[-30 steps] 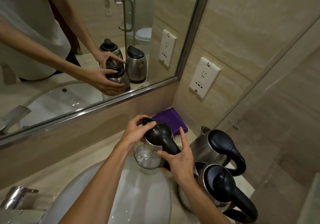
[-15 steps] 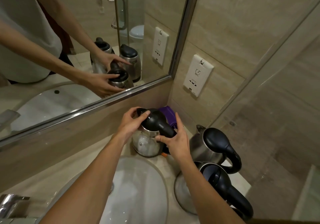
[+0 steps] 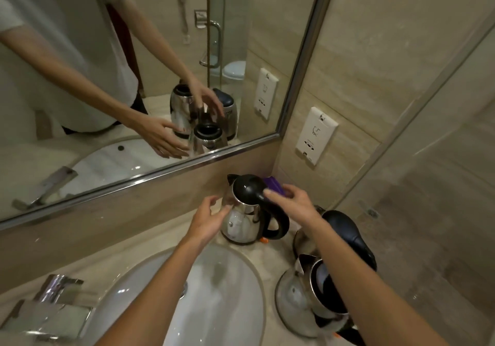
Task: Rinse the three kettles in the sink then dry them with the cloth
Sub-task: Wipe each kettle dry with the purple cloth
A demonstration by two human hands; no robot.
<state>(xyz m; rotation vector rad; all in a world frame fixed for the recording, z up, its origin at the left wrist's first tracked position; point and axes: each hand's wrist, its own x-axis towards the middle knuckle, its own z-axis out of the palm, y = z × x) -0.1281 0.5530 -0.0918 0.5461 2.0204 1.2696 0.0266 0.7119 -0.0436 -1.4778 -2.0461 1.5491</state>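
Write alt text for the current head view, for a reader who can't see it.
Two open hands, left hand and right hand, flank an upright steel kettle on the counter behind the white sink. Two more kettles stand to the right, a purple cloth sits in the corner, and a mirror reflects the scene.

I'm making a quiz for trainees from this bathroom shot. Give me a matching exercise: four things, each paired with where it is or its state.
Things:
1. purple cloth
2. kettle with closed lid
3. faucet
4. kettle with open lid

Places or states:
A. left of the sink
B. upright between the two hands
C. in the corner, behind a kettle
D. nearest the camera, right of the sink

Pairs: 1-C, 2-B, 3-A, 4-D
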